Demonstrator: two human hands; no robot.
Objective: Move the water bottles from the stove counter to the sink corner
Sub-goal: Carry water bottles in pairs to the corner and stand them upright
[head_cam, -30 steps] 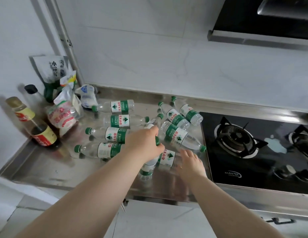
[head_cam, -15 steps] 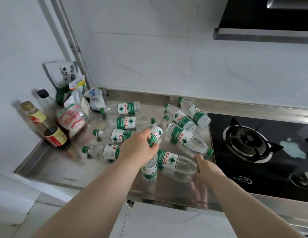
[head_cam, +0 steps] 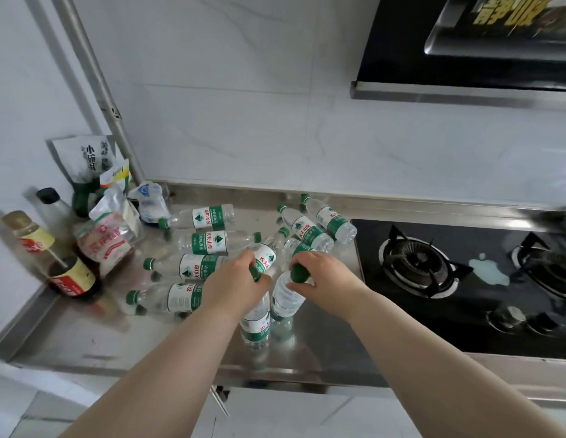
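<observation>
Head camera looks down at a shiny steel bench [head_cam: 85,343]. Two water bottles stand up close together near the front middle of it. The left hand [head_cam: 240,286] has its fingers curled round the top of the left standing bottle [head_cam: 255,327]. The right hand [head_cam: 322,279] has its fingers curled round the green cap of the right standing bottle [head_cam: 286,300]. Many lying bottles [head_cam: 209,242] crowd the bench just behind the hands, four to the left and more to the far right. Sauce bottles [head_cam: 70,279] and bags [head_cam: 104,245] fill the far left corner by a grey pipe [head_cam: 101,90]. A black gas stove [head_cam: 433,311] sits on the right, with a pale puddle [head_cam: 488,271] on it.
</observation>
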